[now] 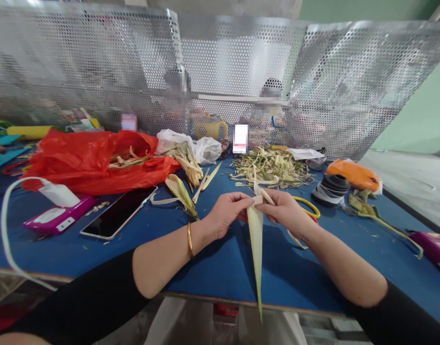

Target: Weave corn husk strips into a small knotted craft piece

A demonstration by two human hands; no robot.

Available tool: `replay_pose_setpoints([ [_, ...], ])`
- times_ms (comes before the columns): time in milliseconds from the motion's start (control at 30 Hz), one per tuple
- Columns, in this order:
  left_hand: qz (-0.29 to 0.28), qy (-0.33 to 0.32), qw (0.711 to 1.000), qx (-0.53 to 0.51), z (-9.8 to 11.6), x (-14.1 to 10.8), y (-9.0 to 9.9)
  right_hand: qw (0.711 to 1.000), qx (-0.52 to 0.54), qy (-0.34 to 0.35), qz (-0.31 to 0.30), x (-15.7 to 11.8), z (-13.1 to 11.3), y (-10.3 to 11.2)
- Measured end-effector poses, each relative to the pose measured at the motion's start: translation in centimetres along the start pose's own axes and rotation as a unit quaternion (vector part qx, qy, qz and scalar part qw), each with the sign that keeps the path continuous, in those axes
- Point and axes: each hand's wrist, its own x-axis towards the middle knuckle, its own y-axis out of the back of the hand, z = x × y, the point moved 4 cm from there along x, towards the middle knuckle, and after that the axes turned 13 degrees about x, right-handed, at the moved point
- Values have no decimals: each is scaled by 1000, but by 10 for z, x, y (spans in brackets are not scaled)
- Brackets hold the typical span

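Pinching the pale husk strip [256,232] by its top with my left hand [225,214] and right hand [287,212], below frame centre

Pale husk [256,232] hangs tapering, perhaps folded.

Left hand [227,213] and right hand [286,211] pinch close together.

- My blue table [213,270] spans the lower frame, thin brownish front edge.
- Perforated metal panels [237,52] stand ahead of me, upper left to upper right; silvery, partly see-through, bright glare patches.
- Pale horizontal strip [227,97] across the middle panel, upper centre.
- Light green wall [414,115], right side and upper right.
- Grey floor [414,172], far right, pale.
- Soft shadows on my table.
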Motion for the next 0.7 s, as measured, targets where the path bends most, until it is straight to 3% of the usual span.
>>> replay_pose_setpoints([
  [133, 22, -24, 999, 19, 3, -1, 1, 998, 64, 1, 17, -1, 2, -2],
  [300, 12, -18, 1000, 10, 4, -2, -1, 991, 130, -2, 32, 0, 7, -4],
  [700, 25, -16, 999, 24, 3, -3, -1, 992, 116, 1, 43, 1, 7, -6],
])
